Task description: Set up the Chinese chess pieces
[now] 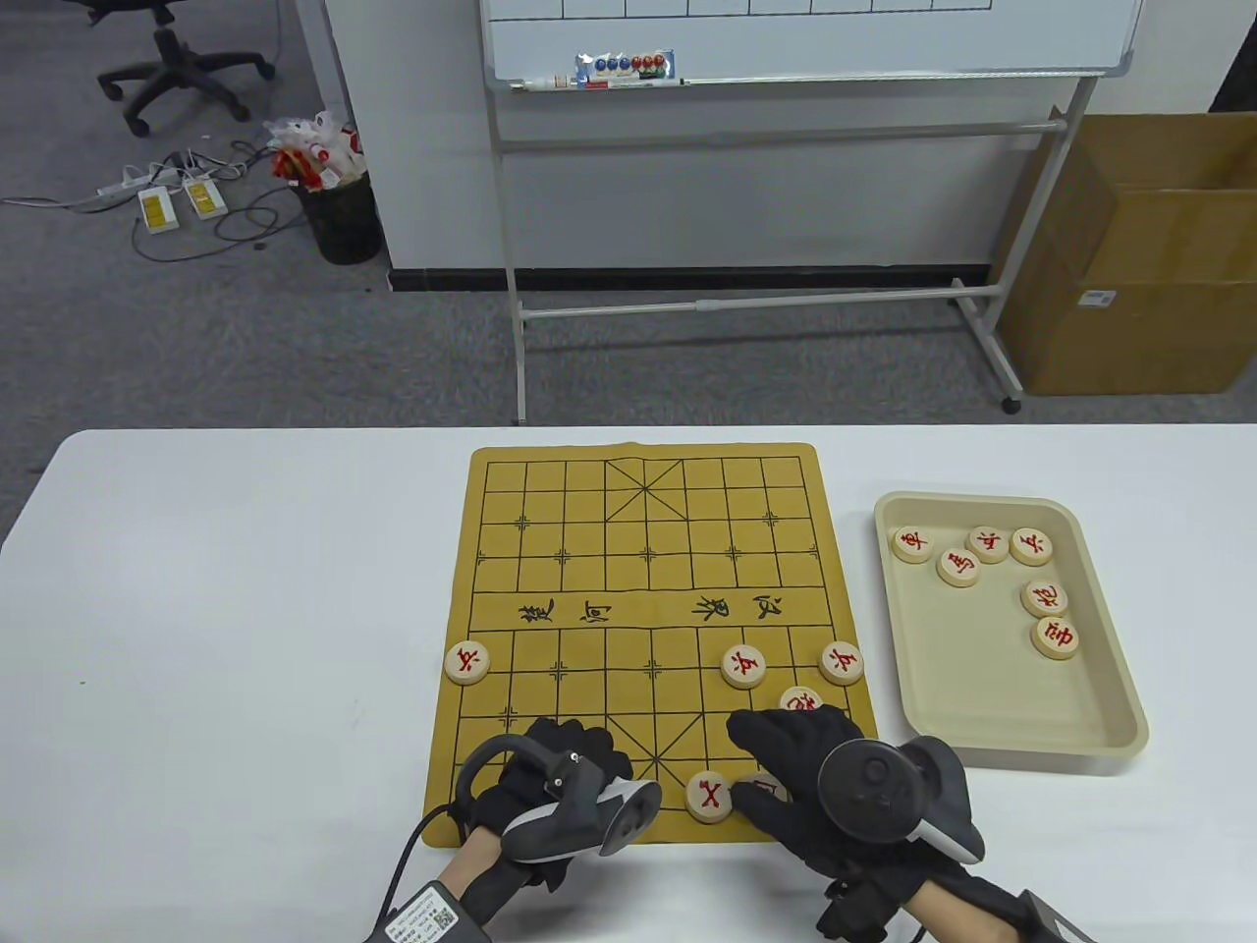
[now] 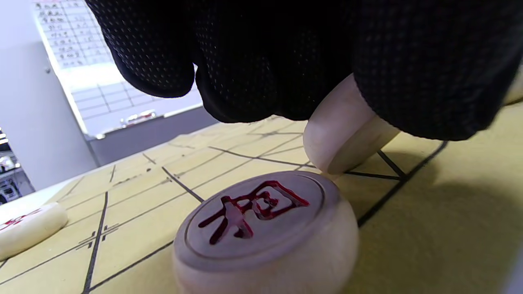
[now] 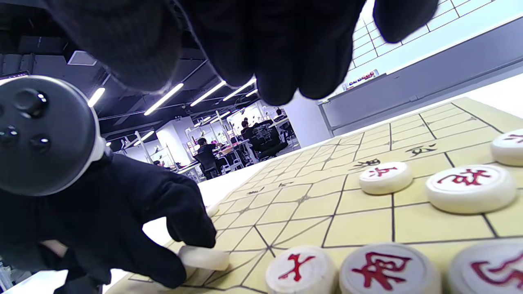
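Note:
The yellow chess board (image 1: 643, 589) lies mid-table. My left hand (image 1: 565, 761) rests on its near left part and pinches a pale chess piece (image 2: 347, 130), tilted with its edge on the board; it also shows in the right wrist view (image 3: 204, 258). A red-marked piece (image 2: 265, 228) lies flat right before it. My right hand (image 1: 786, 756) hovers over the near right part, fingers (image 3: 265, 49) loose and holding nothing. Below it, three pieces (image 3: 388, 269) stand in the near row; one (image 1: 709, 796) shows beside the hand. Three soldiers (image 1: 743, 667) and a partly hidden piece (image 1: 800, 701) stand further up.
A beige tray (image 1: 1110, 727) at the right of the board holds several red-marked pieces (image 1: 1054, 637). The far half of the board has no pieces. A whiteboard stand (image 1: 756, 305) and a cardboard box (image 1: 1139, 255) stand beyond the table.

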Tool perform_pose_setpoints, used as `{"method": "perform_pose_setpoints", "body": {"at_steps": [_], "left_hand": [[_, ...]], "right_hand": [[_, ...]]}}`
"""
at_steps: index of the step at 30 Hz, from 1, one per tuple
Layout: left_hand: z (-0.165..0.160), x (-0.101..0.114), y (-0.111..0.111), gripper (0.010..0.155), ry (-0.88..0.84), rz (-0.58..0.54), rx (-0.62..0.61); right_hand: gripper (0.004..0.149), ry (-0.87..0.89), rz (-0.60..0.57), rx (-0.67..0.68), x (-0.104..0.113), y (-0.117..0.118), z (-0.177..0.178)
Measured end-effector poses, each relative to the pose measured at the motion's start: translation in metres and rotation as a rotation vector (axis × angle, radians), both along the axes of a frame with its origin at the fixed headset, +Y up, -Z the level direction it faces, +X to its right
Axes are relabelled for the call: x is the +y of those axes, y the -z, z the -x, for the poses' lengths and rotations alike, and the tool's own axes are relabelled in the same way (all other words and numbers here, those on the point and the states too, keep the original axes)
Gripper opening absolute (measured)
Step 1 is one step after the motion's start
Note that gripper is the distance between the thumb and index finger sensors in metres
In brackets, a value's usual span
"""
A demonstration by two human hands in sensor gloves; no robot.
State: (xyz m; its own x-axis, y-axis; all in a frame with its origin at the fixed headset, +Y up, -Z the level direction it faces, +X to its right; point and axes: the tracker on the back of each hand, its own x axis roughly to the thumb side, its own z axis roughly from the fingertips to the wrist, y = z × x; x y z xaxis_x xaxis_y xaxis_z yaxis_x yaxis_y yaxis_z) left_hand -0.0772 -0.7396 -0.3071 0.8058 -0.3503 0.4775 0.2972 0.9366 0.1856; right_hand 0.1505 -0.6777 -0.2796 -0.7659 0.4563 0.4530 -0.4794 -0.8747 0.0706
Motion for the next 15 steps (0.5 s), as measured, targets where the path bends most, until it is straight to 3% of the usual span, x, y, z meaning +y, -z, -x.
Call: {"method": "perform_pose_setpoints", "body": {"at_steps": [7, 15], "left_hand": [[0.0, -0.002, -0.001, 0.059, 0.033, 0.096, -0.018], [0.018, 0.044, -0.015, 0.075, -0.429, 0.101, -0.033]], "right_hand": [[0.072, -0.011, -0.001, 0.002, -0.001, -0.001, 0.001], [0.072, -0.026, -0.011, 0.002, -0.001, -0.001, 0.002]]}}
